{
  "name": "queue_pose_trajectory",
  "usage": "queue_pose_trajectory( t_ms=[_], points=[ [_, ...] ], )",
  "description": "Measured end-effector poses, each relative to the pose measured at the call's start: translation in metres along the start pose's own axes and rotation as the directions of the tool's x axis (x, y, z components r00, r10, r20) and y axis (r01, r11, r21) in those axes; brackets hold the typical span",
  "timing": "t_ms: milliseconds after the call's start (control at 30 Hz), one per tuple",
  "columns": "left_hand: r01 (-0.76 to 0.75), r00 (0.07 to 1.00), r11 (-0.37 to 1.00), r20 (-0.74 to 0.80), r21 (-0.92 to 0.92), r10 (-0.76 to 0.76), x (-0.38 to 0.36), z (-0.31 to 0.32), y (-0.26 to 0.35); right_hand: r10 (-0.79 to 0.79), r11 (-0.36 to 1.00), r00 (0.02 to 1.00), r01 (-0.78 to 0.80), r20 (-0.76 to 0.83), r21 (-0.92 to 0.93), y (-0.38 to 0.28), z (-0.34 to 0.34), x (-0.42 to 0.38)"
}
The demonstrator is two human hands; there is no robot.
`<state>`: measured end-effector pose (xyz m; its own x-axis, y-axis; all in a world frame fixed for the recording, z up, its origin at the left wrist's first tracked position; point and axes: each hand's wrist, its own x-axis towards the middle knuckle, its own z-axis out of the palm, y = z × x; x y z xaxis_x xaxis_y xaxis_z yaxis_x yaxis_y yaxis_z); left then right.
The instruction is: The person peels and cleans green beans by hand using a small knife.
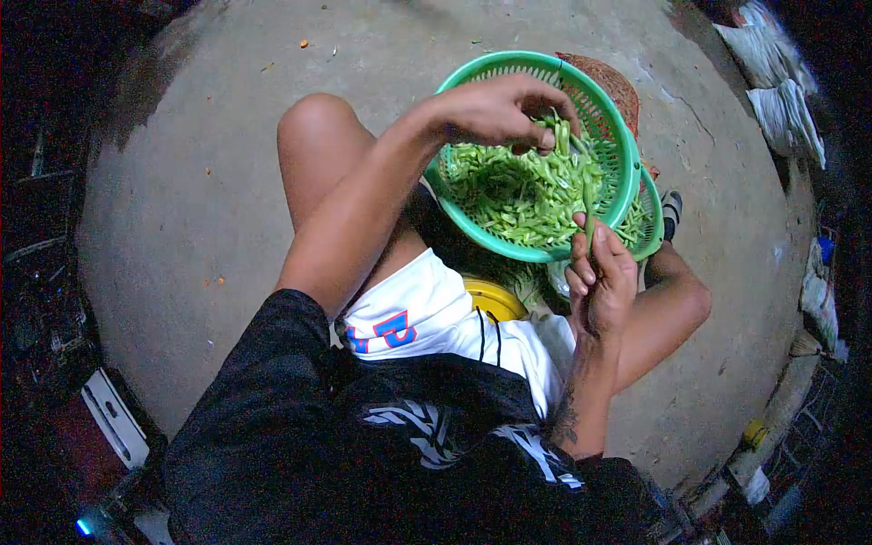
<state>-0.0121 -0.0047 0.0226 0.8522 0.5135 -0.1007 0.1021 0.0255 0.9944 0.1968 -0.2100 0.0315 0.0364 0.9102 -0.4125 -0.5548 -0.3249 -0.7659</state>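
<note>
A round green plastic basket point(630, 159) stands in front of me, holding a heap of cut green vegetable pieces point(522, 204) that look like sliced beans. Over its far side is my left hand point(509, 109), thumb and fingers curled round a few bright green pieces point(561, 138). My right hand point(601, 268) is closed at the near right rim, palm turned up. Between its thumb and fingers stands a slim green stick-like thing point(589, 204), its upper end reaching over the basket toward my left fingers; I cannot tell whether it is a bean or a knife.
Another green basket point(652, 241) with more cut pieces sits partly beneath the first. A reddish-brown sack point(610, 84) lies behind them. Close to my lap is a yellow basin point(495, 298). White sacks point(786, 118) lie by the right wall, and small orange scraps point(303, 44) dot the concrete floor.
</note>
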Motion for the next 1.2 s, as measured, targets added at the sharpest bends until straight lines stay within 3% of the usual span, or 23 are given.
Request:
queue_pose_trajectory(
  t_ms=[33, 100, 133, 233, 300, 433, 467, 500, 567, 633, 667, 767, 833, 867, 900, 1033, 1067, 1167, 1200],
  points=[
    [-0.002, 1.0, 1.0, 0.001, 0.004, 0.002, 0.0, 0.002, 0.001, 0.0, 1.0, 1.0, 0.0, 0.002, 0.006, 0.001, 0.0, 0.001],
    [-0.2, 0.98, 0.942, 0.035, 0.268, 0.198, 0.001, 0.016, 0.002, 0.007, 1.0, 1.0, -0.007, -0.013, 0.001, 0.001, 0.003, 0.003],
    [-0.069, 0.994, 0.991, 0.094, 0.112, 0.059, 0.002, 0.025, -0.001, 0.02, 1.0, 0.999, -0.02, -0.027, -0.007, 0.001, 0.005, 0.005],
    [-0.161, 0.98, 0.983, 0.13, 0.085, 0.15, 0.004, 0.028, 0.0, -0.016, 0.999, 1.0, 0.015, 0.018, 0.042, 0.005, 0.002, 0.005],
    [0.035, 0.994, 0.999, 0.102, 0.029, -0.038, 0.002, 0.013, 0.005, -0.013, 1.0, 1.0, 0.013, 0.008, 0.015, 0.002, 0.002, 0.002],
    [-0.077, 0.996, 0.994, 0.04, 0.072, 0.074, 0.002, 0.01, 0.002, -0.028, 1.0, 1.0, 0.028, 0.014, -0.003, 0.003, -0.001, 0.004],
    [-0.193, 0.981, 0.957, 0.049, 0.218, 0.187, 0.004, 0.016, 0.0, -0.029, 1.0, 1.0, 0.029, 0.012, -0.002, 0.005, 0.0, 0.006],
    [-0.044, 0.996, 0.997, 0.085, 0.058, 0.039, 0.001, 0.028, 0.0, -0.043, 0.999, 0.999, 0.043, -0.006, 0.009, 0.007, 0.003, 0.008],
    [-0.108, 0.992, 0.983, 0.083, 0.15, 0.097, 0.001, 0.036, 0.0, -0.049, 0.999, 0.998, 0.05, -0.028, 0.014, 0.007, 0.004, 0.01],
    [-0.138, 0.987, 0.984, 0.096, 0.115, 0.128, 0.0, 0.021, 0.002, -0.058, 0.998, 0.998, 0.058, 0.01, 0.0, 0.003, 0.006, 0.007],
    [-0.048, 0.993, 0.999, 0.106, 0.025, 0.045, 0.001, 0.015, 0.003, -0.055, 0.998, 0.998, 0.055, 0.013, -0.001, 0.002, 0.006, 0.006],
    [-0.101, 0.994, 0.995, 0.048, -0.019, 0.102, 0.003, 0.005, -0.005, -0.056, 0.998, 0.998, 0.056, 0.011, 0.002, 0.005, 0.002, 0.007],
    [-0.131, 0.991, 0.975, 0.038, 0.177, 0.127, -0.002, 0.02, 0.01, -0.06, 0.998, 0.998, 0.06, -0.019, 0.0, 0.006, 0.006, 0.01],
    [-0.072, 0.994, 0.992, 0.087, 0.102, 0.063, -0.001, 0.029, 0.005, -0.058, 0.998, 0.997, 0.058, -0.048, -0.006, 0.007, 0.008, 0.012],
    [-0.101, 0.992, 0.971, 0.094, 0.217, 0.082, 0.0, 0.037, 0.005, -0.057, 0.998, 0.997, 0.057, -0.05, -0.006, 0.007, 0.008, 0.012],
    [-0.144, 0.988, 0.985, 0.07, 0.095, 0.138, 0.001, 0.022, 0.007, -0.059, 0.998, 0.998, 0.059, -0.02, 0.008, 0.004, 0.009, 0.009],
    [-0.09, 0.995, 0.996, 0.038, -0.01, 0.09, 0.003, 0.016, -0.003, -0.054, 0.998, 0.999, 0.054, 0.0, 0.013, 0.003, 0.01, 0.009],
    [-0.106, 0.994, 0.991, 0.014, 0.081, 0.105, 0.002, 0.012, -0.001, -0.07, 0.997, 0.997, 0.071, -0.038, 0.027, 0.006, 0.008, 0.012],
    [-0.233, 0.972, 0.957, 0.009, 0.173, 0.235, 0.003, 0.018, -0.004, -0.073, 0.997, 0.997, 0.074, -0.04, 0.03, 0.007, 0.007, 0.014]
  ],
)
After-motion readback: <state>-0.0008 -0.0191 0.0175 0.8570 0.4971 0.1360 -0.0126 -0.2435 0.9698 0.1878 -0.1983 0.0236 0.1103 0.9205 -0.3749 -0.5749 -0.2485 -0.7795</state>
